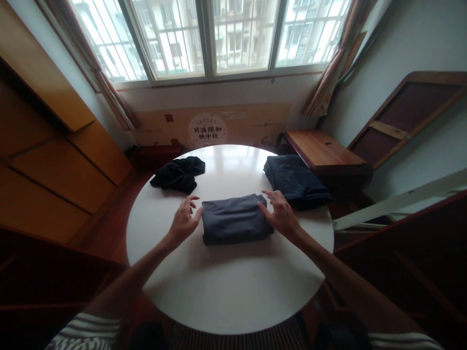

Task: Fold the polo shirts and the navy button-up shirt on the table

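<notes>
A grey-blue garment [235, 219], folded into a neat rectangle, lies flat in the middle of the round white table [226, 291]. My left hand [185, 217] is at its left edge, fingers apart and curved, holding nothing. At the right end, my right hand [280, 212] has its fingers spread, the thumb at the cloth's upper right corner; whether it touches the cloth is hard to tell. Beyond my right hand rests a folded stack of dark navy cloth [295, 180]. A crumpled black garment [178, 174] sits past my left hand.
Behind the table's right side stands a wooden stool or small table [321, 147]. A beige printed box panel [248, 124] leans below the barred window [241, 39]. Wooden cabinets [62, 180] line the left, and a dark wooden chair-like piece [408, 257] is at the right.
</notes>
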Demonstrator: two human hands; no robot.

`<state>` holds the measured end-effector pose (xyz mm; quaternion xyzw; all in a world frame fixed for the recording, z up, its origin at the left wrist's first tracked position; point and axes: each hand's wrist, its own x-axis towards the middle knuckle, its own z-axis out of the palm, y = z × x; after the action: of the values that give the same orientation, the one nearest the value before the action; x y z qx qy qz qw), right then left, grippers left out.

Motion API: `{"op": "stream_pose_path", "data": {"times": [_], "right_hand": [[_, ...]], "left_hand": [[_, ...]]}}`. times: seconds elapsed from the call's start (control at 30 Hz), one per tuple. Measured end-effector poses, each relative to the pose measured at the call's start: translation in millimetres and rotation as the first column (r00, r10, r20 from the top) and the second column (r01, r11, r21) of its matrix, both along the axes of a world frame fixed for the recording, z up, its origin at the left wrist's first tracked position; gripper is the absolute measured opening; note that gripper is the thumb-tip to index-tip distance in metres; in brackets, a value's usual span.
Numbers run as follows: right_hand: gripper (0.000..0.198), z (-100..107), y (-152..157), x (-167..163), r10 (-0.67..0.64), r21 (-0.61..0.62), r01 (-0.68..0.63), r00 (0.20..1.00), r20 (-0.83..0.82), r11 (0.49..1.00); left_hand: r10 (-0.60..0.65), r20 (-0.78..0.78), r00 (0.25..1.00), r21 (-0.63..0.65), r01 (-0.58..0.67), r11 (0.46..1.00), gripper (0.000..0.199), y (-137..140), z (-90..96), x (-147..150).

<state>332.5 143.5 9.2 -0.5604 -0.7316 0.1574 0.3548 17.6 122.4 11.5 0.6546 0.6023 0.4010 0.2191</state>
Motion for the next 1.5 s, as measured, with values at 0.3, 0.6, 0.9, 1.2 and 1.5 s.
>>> {"op": "stream_pose_path", "data": {"times": [0.3, 0.6, 0.9, 1.2, 1.5], "right_hand": [[0.067, -10.6, 5.7, -52.4, 0.364, -0.107, -0.363, 0.779, 0.511, 0.926], [0.057, -13.3, 20.4, -2.4, 0.184, -0.026, -0.209, 0.786, 0.591, 0.978], [0.059, -21.8, -29.7, -5.2, 0.509, 0.049, -0.627, 0.673, 0.537, 0.777], [0.028, 67.6, -7.7, -7.9, 0.312, 0.092, -0.299, 0.884, -0.348, 0.950], [0.041, 19.7, 34.0, -8.8, 0.120, -0.180, -0.194, 0.927, -0.356, 0.964]], "left_hand": [[-0.469, -0.615, 0.633, -0.324, 0.340, 0.883, 0.051, 24.8, -2.9, 43.4], [-0.334, -0.680, 0.652, -0.090, 0.378, 0.921, 0.049, 6.8, -0.8, 9.8], [-0.519, -0.642, 0.564, 0.118, 0.742, 0.660, 0.052, -17.7, -28.1, -1.3], [-0.479, 0.246, 0.843, -0.011, 0.496, 0.868, 0.036, 19.7, 86.9, 13.0], [-0.245, 0.208, 0.947, -0.092, 0.268, 0.959, 0.041, 58.7, 18.8, 8.8]]}}
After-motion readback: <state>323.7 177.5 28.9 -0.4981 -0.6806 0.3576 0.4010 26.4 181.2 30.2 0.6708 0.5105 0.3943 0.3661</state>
